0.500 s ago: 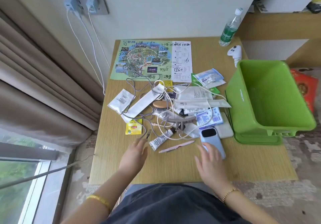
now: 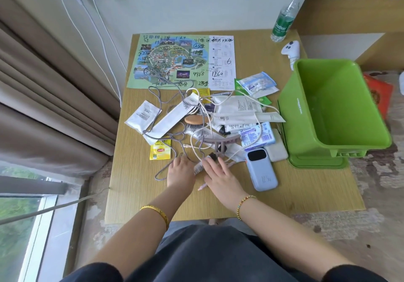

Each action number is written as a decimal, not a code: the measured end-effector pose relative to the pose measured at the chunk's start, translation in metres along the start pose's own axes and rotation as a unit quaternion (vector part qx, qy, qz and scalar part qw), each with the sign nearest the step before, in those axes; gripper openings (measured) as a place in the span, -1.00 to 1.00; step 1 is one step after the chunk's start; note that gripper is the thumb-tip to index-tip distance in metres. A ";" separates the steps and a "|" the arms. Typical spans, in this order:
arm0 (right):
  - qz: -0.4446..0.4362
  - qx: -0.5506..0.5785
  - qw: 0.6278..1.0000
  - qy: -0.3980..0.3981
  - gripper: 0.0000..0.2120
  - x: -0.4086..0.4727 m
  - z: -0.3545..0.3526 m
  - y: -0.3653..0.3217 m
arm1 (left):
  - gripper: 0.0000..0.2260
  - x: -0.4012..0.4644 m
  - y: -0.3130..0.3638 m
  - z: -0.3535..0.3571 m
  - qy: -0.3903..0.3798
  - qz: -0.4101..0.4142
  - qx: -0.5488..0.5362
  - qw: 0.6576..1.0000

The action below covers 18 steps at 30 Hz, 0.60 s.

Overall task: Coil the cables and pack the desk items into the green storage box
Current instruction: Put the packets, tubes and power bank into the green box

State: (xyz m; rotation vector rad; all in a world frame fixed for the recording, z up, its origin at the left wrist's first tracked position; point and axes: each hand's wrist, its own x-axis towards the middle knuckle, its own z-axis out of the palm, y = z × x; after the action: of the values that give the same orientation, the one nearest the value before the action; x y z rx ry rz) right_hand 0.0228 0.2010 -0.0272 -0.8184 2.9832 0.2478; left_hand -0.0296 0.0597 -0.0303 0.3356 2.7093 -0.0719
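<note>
Your left hand [image 2: 180, 173] lies palm down at the near edge of the clutter, fingers loose over the grey braided cable [image 2: 162, 142]; whether they pinch it, I cannot tell. Your right hand [image 2: 219, 175] rests flat, fingers spread and released, over a small white tube [image 2: 198, 168] and a pink pen [image 2: 202, 187]. The green storage box [image 2: 332, 106] stands at the table's [image 2: 306, 194] right edge, beside the blue power bank [image 2: 262, 170].

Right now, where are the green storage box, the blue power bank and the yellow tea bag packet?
green storage box [image 2: 306, 115]: head view, on its left outer wall.
blue power bank [image 2: 263, 173]: head view, on the middle of its casing.
yellow tea bag packet [image 2: 160, 149]: head view, on the middle of the packet's face.
</note>
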 end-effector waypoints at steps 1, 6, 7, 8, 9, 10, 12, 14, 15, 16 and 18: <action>-0.001 0.000 1.000 0.016 -0.91 -0.001 0.002 0.000 | -0.64 0.000 0.000 0.001 -0.002 0.004 -0.008 1.000; 0.017 0.027 0.997 0.068 -0.86 -0.004 -0.004 0.007 | -0.74 -0.009 -0.010 -0.014 -0.020 0.033 -0.118 0.992; 0.028 0.046 0.996 0.072 -0.80 -0.004 -0.006 0.010 | -0.73 -0.010 -0.014 -0.021 -0.033 0.019 -0.187 0.982; 0.041 0.061 0.994 0.077 -0.75 -0.002 -0.009 0.014 | -0.73 -0.011 -0.018 -0.027 -0.049 0.003 -0.253 0.966; 0.056 0.074 0.992 0.085 -0.73 -0.001 -0.013 0.017 | -0.73 -0.011 -0.022 -0.034 -0.058 -0.009 -0.307 0.950; 0.072 0.085 0.989 0.096 -0.75 0.001 -0.017 0.020 | -0.73 -0.011 -0.025 -0.041 -0.061 -0.015 -0.346 0.936; 0.107 0.118 0.980 0.123 -0.84 0.007 -0.027 0.028 | -0.77 -0.011 -0.032 -0.058 -0.067 -0.020 -0.417 0.906; 0.144 0.194 0.962 0.128 -0.91 0.016 -0.037 0.035 | -0.76 -0.011 -0.041 -0.077 -0.069 -0.012 -0.470 0.880; 0.163 0.239 0.948 0.128 -0.94 0.021 -0.043 0.038 | -0.75 -0.009 -0.046 -0.086 -0.067 -0.006 -0.489 0.870; 0.182 0.282 0.932 0.136 -0.95 0.025 -0.050 0.042 | -0.76 -0.007 -0.050 -0.096 -0.063 -0.002 -0.502 0.862; 0.214 0.368 0.892 0.154 -0.92 0.034 -0.067 0.051 | -0.79 -0.001 -0.057 -0.118 -0.039 0.000 -0.516 0.856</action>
State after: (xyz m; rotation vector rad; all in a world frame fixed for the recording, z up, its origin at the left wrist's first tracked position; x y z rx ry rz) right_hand -0.0328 0.2163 0.0436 -0.1127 3.0718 -1.0357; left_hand -0.0887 0.0155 0.0784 -0.0099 2.2492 1.2746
